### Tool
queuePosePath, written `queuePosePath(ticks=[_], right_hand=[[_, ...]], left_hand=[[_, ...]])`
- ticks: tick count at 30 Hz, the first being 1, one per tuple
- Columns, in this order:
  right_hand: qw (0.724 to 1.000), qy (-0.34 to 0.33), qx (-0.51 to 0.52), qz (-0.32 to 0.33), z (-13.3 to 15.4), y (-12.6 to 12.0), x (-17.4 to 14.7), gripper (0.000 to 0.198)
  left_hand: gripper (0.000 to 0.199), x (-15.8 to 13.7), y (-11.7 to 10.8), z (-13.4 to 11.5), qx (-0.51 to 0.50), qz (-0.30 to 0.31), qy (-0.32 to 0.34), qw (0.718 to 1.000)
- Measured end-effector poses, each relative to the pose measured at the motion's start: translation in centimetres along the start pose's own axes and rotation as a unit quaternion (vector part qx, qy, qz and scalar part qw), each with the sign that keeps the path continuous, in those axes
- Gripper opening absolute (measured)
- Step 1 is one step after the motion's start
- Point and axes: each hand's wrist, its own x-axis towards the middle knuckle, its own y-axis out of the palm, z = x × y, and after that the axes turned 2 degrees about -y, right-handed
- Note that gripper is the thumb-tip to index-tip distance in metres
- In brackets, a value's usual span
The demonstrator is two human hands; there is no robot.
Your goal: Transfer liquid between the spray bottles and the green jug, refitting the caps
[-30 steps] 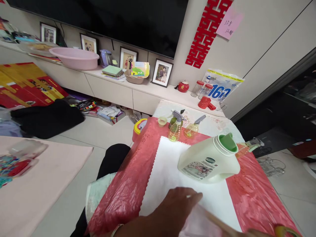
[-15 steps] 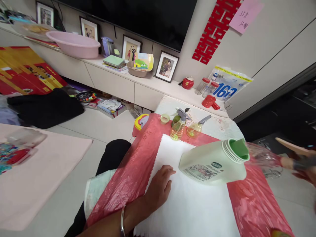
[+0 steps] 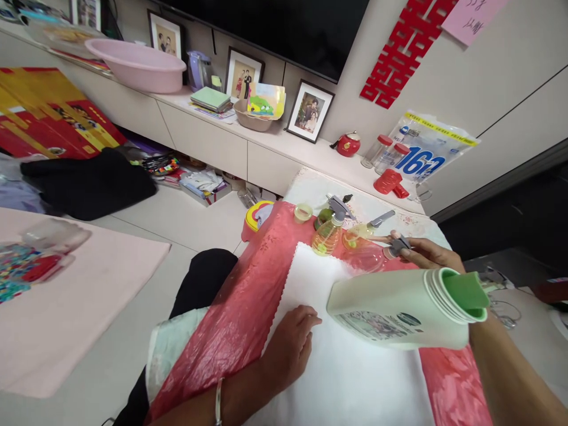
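Bottle (image 3: 367, 258), clear and tilted far over, beyond the pale green jug (image 3: 386, 310) and near an amber spray bottle (image 3: 326, 238): my right hand (image 3: 426, 253) is closed around its gray head (image 3: 400, 245). My left hand (image 3: 290, 343), half open, holding nothing, rests on the white sheet (image 3: 355, 384) near the jug.

On the near table (image 3: 231, 313), a sheet (image 3: 355, 390) lies under the jug (image 3: 390, 307) and the left hand (image 3: 293, 343), which is left of the jug. Beyond the jug, the right hand (image 3: 426, 251) holds a spray bottle (image 3: 366, 258); 2 others (image 3: 327, 238) stand behind and left of it, a cup (image 3: 303, 213) to their left. Behind the table, a cabinet (image 3: 208, 133) bears, left to right, a basin (image 3: 137, 71), books (image 3: 211, 99), a basket (image 3: 255, 120) and a pot (image 3: 348, 144).
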Motion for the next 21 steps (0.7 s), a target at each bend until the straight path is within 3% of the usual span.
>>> queuePosePath(ticks=[4,8,15,21], right_hand=[[0.997,0.027,0.044,0.053,0.2,0.5,0.7,0.079],[0.996,0.044,0.051,0.064,0.3,0.2,1.2,0.081],[0.997,0.017,0.023,0.066,0.5,0.1,2.5,0.075],[0.997,0.0,-0.001,0.079,0.9,-0.1,3.1,0.083]], left_hand=[[0.05,0.0,0.0,-0.1,0.009,0.002,-0.006,1.0],[0.051,0.0,0.0,-0.2,0.023,-0.005,0.002,1.0],[0.052,0.1,0.1,-0.1,0.026,-0.009,0.009,1.0],[0.051,0.0,0.2,0.0,0.022,-0.012,0.006,1.0]])
